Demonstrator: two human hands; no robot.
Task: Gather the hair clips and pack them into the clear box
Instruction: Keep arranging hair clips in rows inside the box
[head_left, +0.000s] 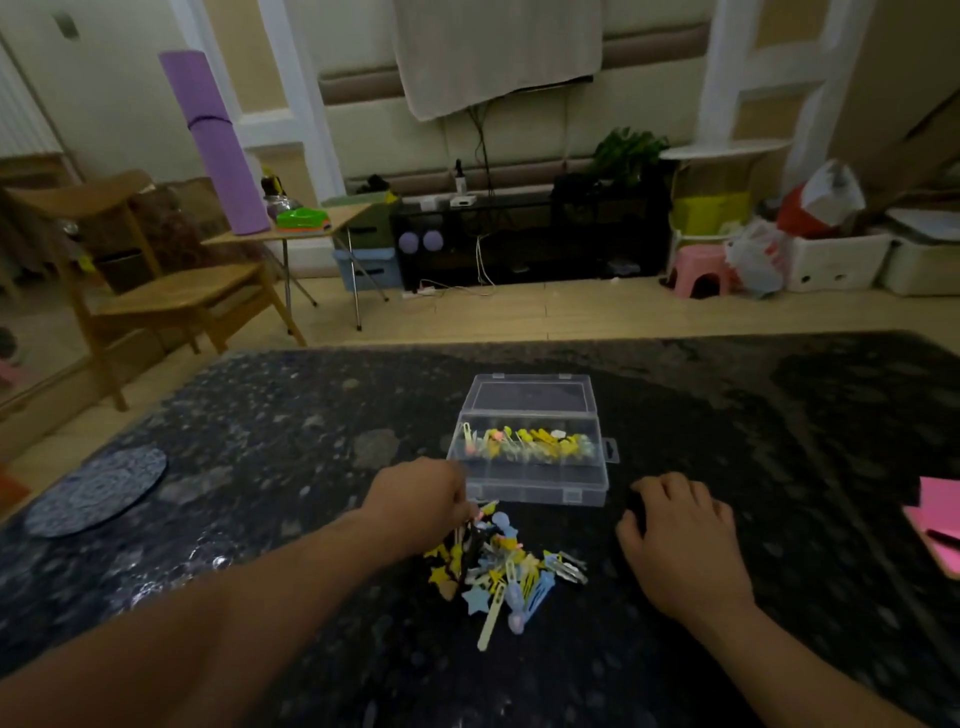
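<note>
A clear plastic box (537, 491) lies open on the dark table, its lid (530, 395) tipped back. Several yellow, pink and white hair clips (524, 441) lie in its far half. In front of it sits a loose pile of hair clips (501, 566) in yellow, blue, cream and black. My left hand (421, 501) reaches over the pile's far edge, just left of the box's front corner; its fingertips curl down among the clips and are partly hidden. My right hand (680, 540) rests on the table right of the pile, fingers loosely bent, holding nothing.
The dark speckled table (260, 467) carries a round patterned mat (98, 491) at far left and a pink notepad (935, 525) at the right edge. Beyond the table stand a wooden chair (156, 291), a folding table and a low black shelf.
</note>
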